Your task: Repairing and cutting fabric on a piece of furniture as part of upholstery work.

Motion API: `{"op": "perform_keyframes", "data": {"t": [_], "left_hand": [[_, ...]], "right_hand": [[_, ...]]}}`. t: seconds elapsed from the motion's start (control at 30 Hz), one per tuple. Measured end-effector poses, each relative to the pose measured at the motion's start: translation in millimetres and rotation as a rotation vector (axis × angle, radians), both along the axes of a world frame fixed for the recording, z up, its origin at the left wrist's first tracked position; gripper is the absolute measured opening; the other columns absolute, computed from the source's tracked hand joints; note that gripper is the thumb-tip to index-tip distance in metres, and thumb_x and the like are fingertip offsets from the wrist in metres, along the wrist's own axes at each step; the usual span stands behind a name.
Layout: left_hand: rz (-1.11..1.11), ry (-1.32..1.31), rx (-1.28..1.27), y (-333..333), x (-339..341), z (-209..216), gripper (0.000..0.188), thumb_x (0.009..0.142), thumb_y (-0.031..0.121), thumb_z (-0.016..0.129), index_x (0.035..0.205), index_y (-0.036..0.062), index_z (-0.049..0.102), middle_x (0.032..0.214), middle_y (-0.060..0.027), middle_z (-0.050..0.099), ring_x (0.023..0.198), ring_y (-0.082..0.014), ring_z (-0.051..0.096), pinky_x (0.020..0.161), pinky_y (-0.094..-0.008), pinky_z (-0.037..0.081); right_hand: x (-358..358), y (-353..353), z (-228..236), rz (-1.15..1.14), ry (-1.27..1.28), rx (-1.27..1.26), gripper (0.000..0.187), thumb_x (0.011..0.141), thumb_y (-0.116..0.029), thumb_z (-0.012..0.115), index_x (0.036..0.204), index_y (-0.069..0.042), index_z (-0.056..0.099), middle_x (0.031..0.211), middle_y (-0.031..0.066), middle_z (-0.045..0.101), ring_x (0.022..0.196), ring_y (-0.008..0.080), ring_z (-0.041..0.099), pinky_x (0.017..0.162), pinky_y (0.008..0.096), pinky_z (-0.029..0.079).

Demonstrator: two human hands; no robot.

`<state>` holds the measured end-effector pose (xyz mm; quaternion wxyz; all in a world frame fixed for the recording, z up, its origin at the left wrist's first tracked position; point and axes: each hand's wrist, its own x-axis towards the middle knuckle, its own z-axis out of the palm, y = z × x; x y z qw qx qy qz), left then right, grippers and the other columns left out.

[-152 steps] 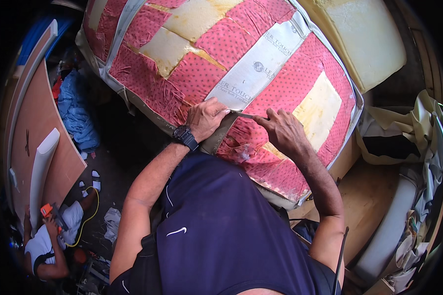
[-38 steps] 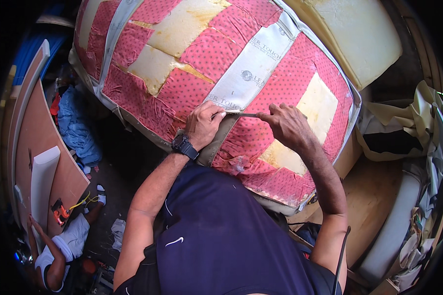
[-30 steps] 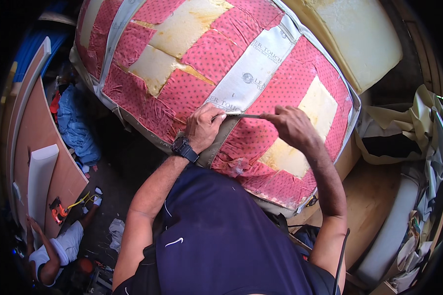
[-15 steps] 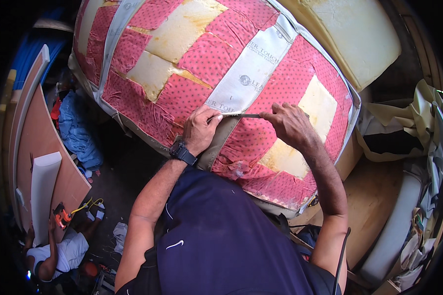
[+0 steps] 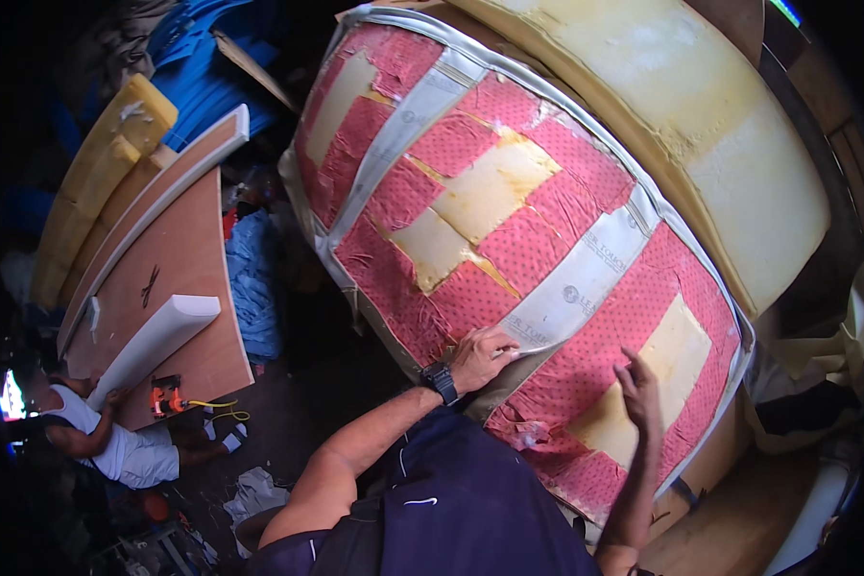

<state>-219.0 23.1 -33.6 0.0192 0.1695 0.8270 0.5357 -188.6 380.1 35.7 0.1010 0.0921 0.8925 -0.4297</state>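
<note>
A large rounded cushion (image 5: 490, 216) fills the middle, covered in pink dotted cloth patches with bare yellow foam showing between them. Grey-white printed fabric strips run across it. My left hand (image 5: 483, 360), with a dark watch at the wrist, pinches the near end of the right-hand fabric strip (image 5: 568, 296), where its edge is lifted and folded. To the right, my right hand (image 5: 640, 386) is raised over the pink cloth and foam, apart from the strip. Its fingers are bent inward; anything in them is hidden.
A thick yellow foam block (image 5: 720, 125) lies behind the cushion. At left, a person (image 5: 130, 432) sits by a curved wooden panel (image 5: 178, 274) with a white padded piece (image 5: 154, 336) and an orange tool (image 5: 166, 396). Blue cloth (image 5: 252, 288) lies beside the panel.
My right hand has come away from the strip; the thin dark tool it held there no longer shows. My left hand stays on the strip's end. The view has swung left.
</note>
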Motion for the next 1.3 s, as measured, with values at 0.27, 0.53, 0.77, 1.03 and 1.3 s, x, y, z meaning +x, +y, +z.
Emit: {"op": "perform_keyframes", "data": {"t": [0.27,0.53,0.77,1.03,1.3], "left_hand": [[0.838,-0.096,0.085,-133,46,-58,0.017,0.099,0.013,0.070,0.113,0.0036,0.074,0.103,-0.0049,0.068,0.087,-0.0121,0.063,0.077,-0.0278,0.052],[1.163,-0.522,0.383,-262,78,-139,0.031,0.100,0.032,0.070,0.117,0.0056,0.072,0.096,-0.0018,0.070,0.083,-0.0138,0.065,0.075,-0.0300,0.054],[1.181,-0.924,0.691,-331,-12,-271,0.058,0.090,0.067,0.070,0.106,0.0117,0.070,0.098,-0.0023,0.069,0.080,-0.0099,0.060,0.061,-0.0251,0.044],[1.136,-1.027,1.057,-356,-123,-332,0.082,0.103,0.071,0.032,0.159,0.0120,0.045,0.162,-0.0069,0.046,0.148,-0.0290,0.042,0.122,-0.0461,0.035],[0.325,-0.759,1.819,-432,-121,-230,0.083,0.105,0.070,0.035,0.163,0.0113,0.036,0.165,-0.0066,0.041,0.151,-0.0279,0.037,0.126,-0.0451,0.028]], "right_hand": [[16,-45,-90,-0.120,0.435,0.546,0.036,0.101,-0.019,0.062,0.136,-0.010,0.065,0.104,0.0175,0.067,0.092,0.0389,0.066,0.078,0.0485,0.052],[14,-66,-85,-0.160,0.411,0.549,0.039,0.099,-0.014,0.061,0.138,-0.008,0.063,0.111,0.0212,0.065,0.099,0.0427,0.065,0.085,0.0488,0.052],[22,-66,-73,-0.215,0.399,0.685,0.035,0.098,-0.006,0.058,0.133,-0.002,0.063,0.113,0.0214,0.067,0.104,0.0421,0.066,0.089,0.0477,0.054],[28,-94,-51,-0.379,0.059,0.733,0.041,0.101,-0.012,0.057,0.141,-0.001,0.057,0.125,0.0230,0.067,0.117,0.0407,0.064,0.101,0.0457,0.051],[178,-254,-99,-1.161,-0.072,0.794,0.053,0.104,-0.030,0.057,0.149,-0.003,0.051,0.145,0.0268,0.059,0.131,0.0445,0.057,0.108,0.0475,0.045]]}}
